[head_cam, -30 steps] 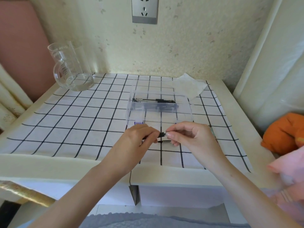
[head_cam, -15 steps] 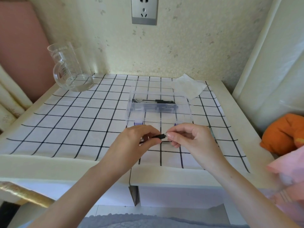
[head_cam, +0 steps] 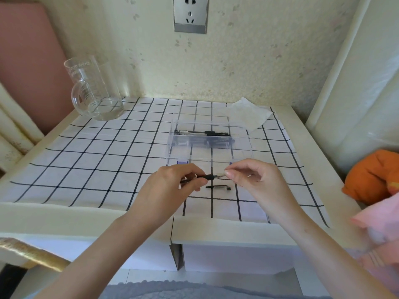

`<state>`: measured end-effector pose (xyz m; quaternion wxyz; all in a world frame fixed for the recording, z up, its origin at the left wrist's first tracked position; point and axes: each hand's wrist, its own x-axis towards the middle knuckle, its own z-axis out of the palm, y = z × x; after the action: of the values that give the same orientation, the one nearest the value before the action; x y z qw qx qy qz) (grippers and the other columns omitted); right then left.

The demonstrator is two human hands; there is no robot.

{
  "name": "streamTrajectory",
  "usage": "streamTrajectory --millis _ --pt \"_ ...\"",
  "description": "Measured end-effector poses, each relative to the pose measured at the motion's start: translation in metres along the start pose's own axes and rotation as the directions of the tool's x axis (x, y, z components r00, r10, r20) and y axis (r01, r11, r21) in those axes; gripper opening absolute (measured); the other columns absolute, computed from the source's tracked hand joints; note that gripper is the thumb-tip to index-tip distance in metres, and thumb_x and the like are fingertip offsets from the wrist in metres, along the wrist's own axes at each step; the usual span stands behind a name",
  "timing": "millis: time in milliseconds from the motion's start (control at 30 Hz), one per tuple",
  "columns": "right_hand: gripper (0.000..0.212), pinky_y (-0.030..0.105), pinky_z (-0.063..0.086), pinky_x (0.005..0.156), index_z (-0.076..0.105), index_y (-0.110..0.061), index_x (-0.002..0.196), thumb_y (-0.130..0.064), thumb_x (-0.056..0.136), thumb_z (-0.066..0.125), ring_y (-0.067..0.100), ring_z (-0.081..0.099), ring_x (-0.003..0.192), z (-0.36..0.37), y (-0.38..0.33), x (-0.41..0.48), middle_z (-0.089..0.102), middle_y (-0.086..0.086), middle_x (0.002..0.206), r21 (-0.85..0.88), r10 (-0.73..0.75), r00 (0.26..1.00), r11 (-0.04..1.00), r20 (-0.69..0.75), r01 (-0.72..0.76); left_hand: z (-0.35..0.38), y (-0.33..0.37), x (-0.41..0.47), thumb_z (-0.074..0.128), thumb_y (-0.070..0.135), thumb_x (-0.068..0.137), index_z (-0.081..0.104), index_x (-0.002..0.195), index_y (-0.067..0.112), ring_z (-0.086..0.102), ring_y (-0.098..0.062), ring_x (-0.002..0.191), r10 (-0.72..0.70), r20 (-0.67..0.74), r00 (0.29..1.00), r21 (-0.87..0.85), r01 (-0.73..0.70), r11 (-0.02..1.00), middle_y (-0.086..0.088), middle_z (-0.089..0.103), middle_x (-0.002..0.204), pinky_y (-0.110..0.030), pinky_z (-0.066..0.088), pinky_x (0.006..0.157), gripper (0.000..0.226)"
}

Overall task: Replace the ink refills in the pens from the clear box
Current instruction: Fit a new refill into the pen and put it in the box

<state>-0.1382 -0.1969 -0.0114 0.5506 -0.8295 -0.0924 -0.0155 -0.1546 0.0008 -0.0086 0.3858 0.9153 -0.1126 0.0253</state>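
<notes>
Just in front of the clear box (head_cam: pixel 246 147), my left hand (head_cam: pixel 172 186) grips the black end of a pen (head_cam: pixel 208 176) held level above the checked cloth (head_cam: pixel 86 160). My right hand (head_cam: pixel 257 180) pinches the pen's clear tip end between thumb and forefinger. A short black pen part (head_cam: pixel 218 187) lies on the cloth just below the held pen. Inside the box, several black pens (head_cam: pixel 205 133) lie along its far wall.
A glass measuring jug (head_cam: pixel 95 89) stands at the table's back left. A crumpled white tissue (head_cam: pixel 248 114) lies behind the box on the right. An orange cloth (head_cam: pixel 373 178) and pink fabric (head_cam: pixel 380 225) sit beyond the table's right edge. A wall socket (head_cam: pixel 190 14) is above.
My hands have drawn slightly apart, so more of the pen shows between them. The short black part on the cloth, hidden by my hands before, is now in view.
</notes>
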Motion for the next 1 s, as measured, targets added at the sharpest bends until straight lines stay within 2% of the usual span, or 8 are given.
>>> streamTrajectory --millis 100,267,333,433,533,667,800,1000 --pt "0.006 0.016 0.042 0.070 0.071 -0.021 0.083 -0.020 0.077 0.073 0.008 0.057 0.074 -0.002 0.009 0.003 0.067 -0.006 0.082 -0.235 -0.015 0.999 0.972 0.039 0.024 -0.001 -0.001 0.000 0.059 0.037 0.084 0.064 0.086 0.035 0.059 -0.006 0.070 -0.018 -0.011 1.000 -0.007 0.017 1.000 0.015 0.067 0.069 -0.038 0.052 0.071 0.006" --pt "0.021 0.030 0.043 0.084 0.069 -0.024 0.101 -0.026 0.080 0.070 0.003 0.046 0.086 0.004 0.022 0.000 0.055 -0.017 0.090 -0.500 -0.050 0.983 0.855 0.179 0.134 -0.003 -0.003 0.000 0.059 0.039 0.084 0.063 0.085 0.037 0.058 -0.005 0.068 -0.037 -0.017 0.999 -0.014 0.037 0.999 0.016 0.066 0.067 -0.034 0.052 0.071 0.004" --pt "0.022 0.027 0.041 0.083 0.067 -0.023 0.104 -0.027 0.082 0.066 -0.003 0.037 0.092 0.011 0.023 -0.003 0.052 -0.017 0.094 -0.544 -0.110 0.974 0.814 0.197 0.202 -0.003 -0.003 0.000 0.059 0.038 0.084 0.063 0.086 0.036 0.057 -0.004 0.068 -0.038 -0.015 0.999 -0.014 0.037 0.999 0.016 0.065 0.067 -0.029 0.051 0.069 0.005" --pt "0.010 0.022 0.039 0.077 0.067 -0.021 0.092 -0.025 0.083 0.066 -0.005 0.036 0.088 0.018 0.023 -0.004 0.055 -0.016 0.089 -0.544 -0.170 0.967 0.801 0.192 0.249 -0.002 -0.003 0.000 0.055 0.033 0.088 0.063 0.090 0.032 0.054 0.002 0.065 -0.005 -0.015 1.000 -0.015 0.005 1.000 0.017 0.064 0.069 -0.014 0.041 0.059 0.009" --pt "0.004 0.026 0.045 0.075 0.067 -0.023 0.088 -0.024 0.086 0.063 0.005 0.052 0.079 0.013 0.020 -0.002 0.062 -0.015 0.083 -0.477 -0.081 0.988 0.869 0.128 0.133 -0.004 -0.005 0.001 0.050 0.024 0.092 0.065 0.094 0.026 0.053 0.001 0.067 0.019 -0.014 1.000 -0.026 -0.020 0.999 0.017 0.064 0.075 -0.010 0.039 0.059 0.015" --pt "0.009 0.026 0.052 0.073 0.068 -0.019 0.086 -0.014 0.088 0.060 0.009 0.065 0.070 -0.010 0.008 0.003 0.069 -0.002 0.077 -0.125 0.051 0.995 0.991 0.086 -0.040 -0.007 -0.007 0.003 0.054 0.024 0.090 0.065 0.093 0.028 0.056 0.004 0.077 0.015 -0.023 1.000 -0.024 -0.016 1.000 0.020 0.064 0.076 -0.010 0.044 0.067 0.012" --pt "0.014 0.012 0.045 0.062 0.065 -0.016 0.092 -0.017 0.093 0.051 0.008 0.052 0.059 -0.022 0.001 0.006 0.057 0.001 0.069 0.009 0.064 0.997 0.998 0.052 -0.065 -0.008 -0.006 0.002 0.057 0.026 0.088 0.062 0.089 0.038 0.061 -0.002 0.068 0.006 -0.038 0.999 -0.018 -0.007 1.000 0.019 0.064 0.075 -0.012 0.046 0.057 0.013" --pt "0.017 0.018 0.044 0.058 0.066 -0.014 0.091 -0.016 0.094 0.049 0.009 0.048 0.056 -0.016 0.000 0.005 0.053 0.000 0.066 0.012 0.034 0.996 0.999 0.079 -0.035 -0.006 -0.003 0.000 0.058 0.031 0.087 0.063 0.092 0.038 0.063 -0.006 0.064 0.008 -0.026 1.000 -0.058 -0.010 0.998 0.020 0.066 0.078 -0.035 0.055 0.068 0.011"
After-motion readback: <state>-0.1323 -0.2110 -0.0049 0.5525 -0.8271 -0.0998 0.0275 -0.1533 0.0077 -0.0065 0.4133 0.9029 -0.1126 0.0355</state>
